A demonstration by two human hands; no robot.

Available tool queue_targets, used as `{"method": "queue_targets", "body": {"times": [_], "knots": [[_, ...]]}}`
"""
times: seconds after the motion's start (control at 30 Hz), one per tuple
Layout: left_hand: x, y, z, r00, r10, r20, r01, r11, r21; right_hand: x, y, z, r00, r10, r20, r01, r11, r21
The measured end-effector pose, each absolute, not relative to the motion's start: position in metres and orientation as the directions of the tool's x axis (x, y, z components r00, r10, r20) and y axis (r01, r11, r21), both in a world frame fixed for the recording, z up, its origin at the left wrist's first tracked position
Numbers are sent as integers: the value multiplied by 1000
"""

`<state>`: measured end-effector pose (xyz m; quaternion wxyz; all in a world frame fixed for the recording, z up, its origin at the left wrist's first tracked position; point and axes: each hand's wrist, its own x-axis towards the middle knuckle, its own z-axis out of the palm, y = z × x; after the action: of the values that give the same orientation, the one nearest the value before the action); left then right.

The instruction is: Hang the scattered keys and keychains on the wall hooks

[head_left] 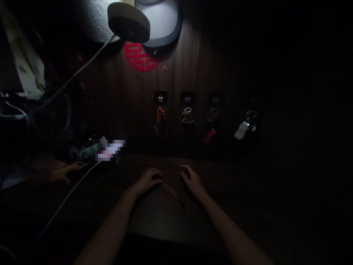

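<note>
A narrow reddish-brown strip with a thin tapered end lies slantwise over the dark tabletop; dim light hides its exact kind. Its upper left end is at the thumb and fingers of my left hand, which are closed on it. To the right of the strip is my right hand, apart from it. Those fingers are bent, with a gap between thumb and forefinger, and nothing shows in them.
Several key bunches hang from hooks on the dark wood panel behind the table. A round lamp head hangs above. At left are a white cable, a pixelated object and dim clutter. A red paper cutout is on the panel.
</note>
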<state>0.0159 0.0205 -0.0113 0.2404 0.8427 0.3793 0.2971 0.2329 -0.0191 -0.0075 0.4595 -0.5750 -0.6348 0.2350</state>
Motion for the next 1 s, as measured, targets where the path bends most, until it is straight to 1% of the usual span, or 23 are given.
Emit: {"method": "queue_targets", "body": {"times": [0.1,0.17,0.33,0.47,0.63,0.7,0.8,0.87,1.0], "knots": [[19,18,-10,531,781,328,520,-606,601,232,-20,-7,71,939,337,530,251,-810],[20,17,-9,514,789,338,523,-600,605,232,-20,-7,53,936,347,542,265,-798],[23,13,-6,463,828,317,501,-539,677,232,-20,-8,-11,929,371,559,313,-767],[26,11,-3,412,848,334,457,-509,729,230,-26,-4,-81,917,390,559,366,-744],[33,12,-1,281,892,353,404,-443,800,228,-34,2,-180,926,332,573,373,-730],[36,12,-1,238,922,305,342,-374,862,227,-35,1,-221,913,344,568,407,-715],[38,11,1,208,964,165,231,-212,949,229,-34,-2,-253,890,379,553,455,-698],[38,9,3,236,968,83,151,-121,981,230,-31,-5,-223,887,403,548,456,-701],[35,5,5,362,932,-24,-12,30,999,232,-25,-6,-91,894,438,539,414,-733]]}}
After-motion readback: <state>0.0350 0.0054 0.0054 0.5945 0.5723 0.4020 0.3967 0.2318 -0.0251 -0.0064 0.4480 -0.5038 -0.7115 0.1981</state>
